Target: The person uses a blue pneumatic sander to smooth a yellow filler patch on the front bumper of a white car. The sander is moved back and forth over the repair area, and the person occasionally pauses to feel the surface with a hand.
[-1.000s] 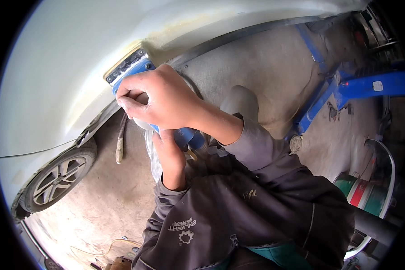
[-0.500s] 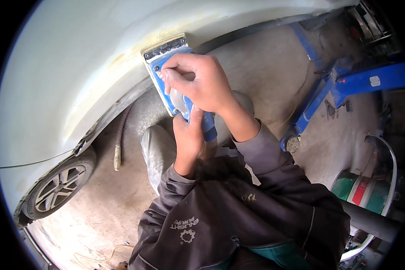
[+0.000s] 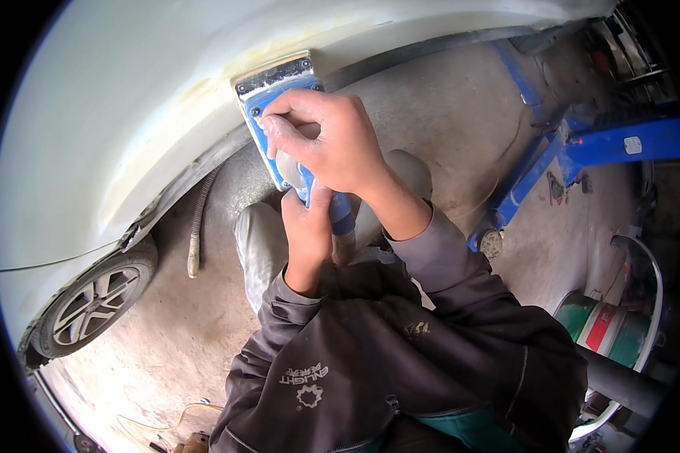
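A blue rectangular sanding block (image 3: 264, 97) with a dark end strip lies against the pale white car panel (image 3: 113, 106), beside a yellowish patch (image 3: 210, 94) near the panel's lower edge. My right hand (image 3: 325, 140) is closed over the grey handle on top of the block, thumb and fingers curled, hiding part of it. Lower down, my left hand (image 3: 304, 226) grips the blue tubular rear end of the block, where a hose (image 3: 344, 245) leads down toward my lap and is partly hidden.
A wheel (image 3: 94, 302) is at the lower left under the panel, with a loose corrugated hose (image 3: 200, 226) on the concrete floor. A blue metal lifting frame (image 3: 627, 136) stands to the right, above a green-and-red drum (image 3: 623, 336) and a black bar (image 3: 619, 385).
Over the last second both hands and the block moved right and up along the panel, the block turning. Since half a second ago they have shifted slightly back left.
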Demonstrator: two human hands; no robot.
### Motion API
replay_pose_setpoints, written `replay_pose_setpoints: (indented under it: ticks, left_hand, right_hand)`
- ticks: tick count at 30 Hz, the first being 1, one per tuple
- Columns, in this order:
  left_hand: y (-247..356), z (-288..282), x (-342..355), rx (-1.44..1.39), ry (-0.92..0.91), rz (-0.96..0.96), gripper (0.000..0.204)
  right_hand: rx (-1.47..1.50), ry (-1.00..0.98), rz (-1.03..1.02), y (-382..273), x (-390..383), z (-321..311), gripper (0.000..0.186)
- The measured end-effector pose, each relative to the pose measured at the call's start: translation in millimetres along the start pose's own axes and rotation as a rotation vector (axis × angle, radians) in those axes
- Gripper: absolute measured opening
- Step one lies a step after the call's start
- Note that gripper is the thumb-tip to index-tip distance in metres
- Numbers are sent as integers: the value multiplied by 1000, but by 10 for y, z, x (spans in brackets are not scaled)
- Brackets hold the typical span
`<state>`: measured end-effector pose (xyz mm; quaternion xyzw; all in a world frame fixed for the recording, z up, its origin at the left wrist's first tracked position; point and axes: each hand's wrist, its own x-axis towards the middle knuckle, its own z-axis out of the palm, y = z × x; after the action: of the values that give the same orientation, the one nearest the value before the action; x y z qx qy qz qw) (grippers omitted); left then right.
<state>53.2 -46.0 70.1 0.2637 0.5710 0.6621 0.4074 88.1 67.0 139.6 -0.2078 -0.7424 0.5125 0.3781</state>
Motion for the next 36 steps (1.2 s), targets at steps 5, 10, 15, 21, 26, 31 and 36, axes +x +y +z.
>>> replay_pose_setpoints:
  ticks: [5,10,15,21,26,31,36]
  left_hand:
    - [47,69,72,36,-44,-13,47]
    - [150,-175,-72,135,4,-21,57]
    - [57,-366,-125,86,14,-4,60]
    - [156,-188,-33,64,-60,-32,56]
    - [94,-399,-132,20,2,-47,50]
    - [63,-405,-147,-2,68,43,50]
    - [179,-359,-120,147,-17,14,58]
  right_hand:
    - [27,46,38,-17,16,-116,10]
    - [-20,10,-62,-30,56,192,9]
    - [-80,-18,-107,-116,74,372,9]
    - [0,22,3,-118,71,199,10]
    - [-83,4,-105,-105,69,372,7]
    - [-93,-7,-141,-113,74,485,5]
    - [-56,5,-47,-108,66,366,8]
